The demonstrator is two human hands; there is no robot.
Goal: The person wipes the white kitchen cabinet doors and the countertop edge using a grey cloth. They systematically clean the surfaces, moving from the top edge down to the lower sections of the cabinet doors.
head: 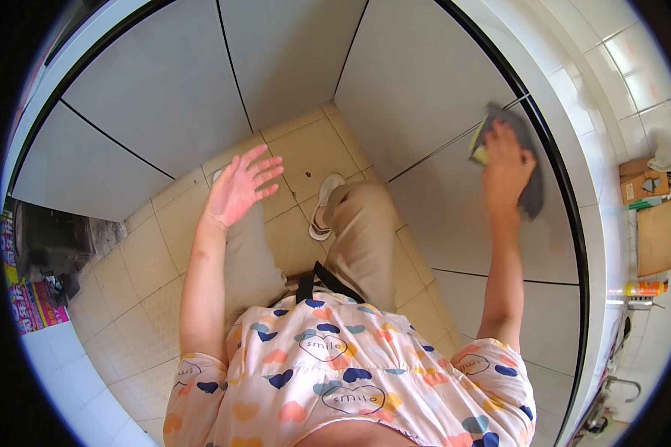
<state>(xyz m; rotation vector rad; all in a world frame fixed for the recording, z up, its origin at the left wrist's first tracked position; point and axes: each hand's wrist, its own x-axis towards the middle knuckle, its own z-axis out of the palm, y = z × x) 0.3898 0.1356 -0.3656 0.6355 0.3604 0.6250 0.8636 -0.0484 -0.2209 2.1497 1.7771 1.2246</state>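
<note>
My right hand (506,153) presses a dark grey cloth (531,190) with a yellow-green side against a pale grey cabinet door (453,212). The cloth lies over the seam between two door panels, just below the black trim (559,184) of the counter edge. Cloth and fingers are a little blurred. My left hand (243,181) hangs in the air over the floor, palm showing and fingers spread, with nothing in it.
Cabinet panels (145,72) meet in a corner ahead of me. A white tiled counter (587,167) runs along the right, with cardboard (660,237), an orange-yellow bottle (646,288) and a tap (620,385). Colourful printed boxes (39,307) and a dark recess (50,234) are at left.
</note>
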